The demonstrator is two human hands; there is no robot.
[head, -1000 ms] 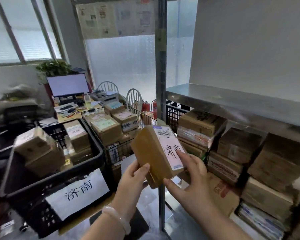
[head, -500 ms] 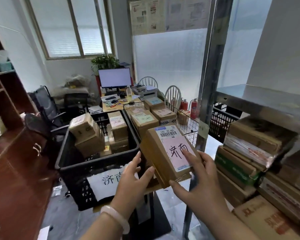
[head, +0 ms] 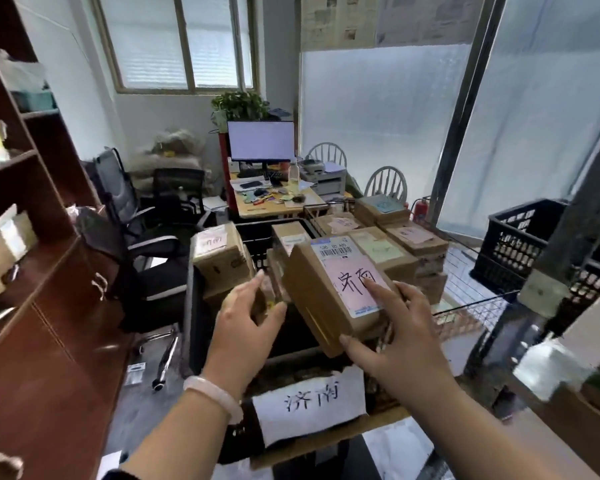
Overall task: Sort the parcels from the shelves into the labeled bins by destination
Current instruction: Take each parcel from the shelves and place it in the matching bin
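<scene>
The right hand (head: pixel 395 337) is gripping the parcel (head: pixel 312 306), a small brown carton, with the thumb hooking its near corner and the index finger lying across the pink label (head: pixel 355 282). The parcel is hanging tilted in the air above the black bin (head: pixel 192 306). The bin's paper sign (head: pixel 309 400) is showing the same handwritten characters as the label, so dropping it here is looking like the step in hand. The left hand (head: pixel 246 317) is hovering just beside the parcel's left face with fingers fairly straight, grasping nothing. Blur is hiding whether its fingertips are touching the cardboard. Boxes (head: pixel 219 258) are already lying in the bin's far half.

With one hand carrying it, the parcel is probably light, and its flat, sharp-edged sides are suggesting stiff cardboard. The glossy label is likely offering less friction than bare board, so taking hold across two opposite edges, or under the base with the thumb on top, is looking safest. The contents are not showing, so lowering rather than tossing is seeming wise.
</scene>
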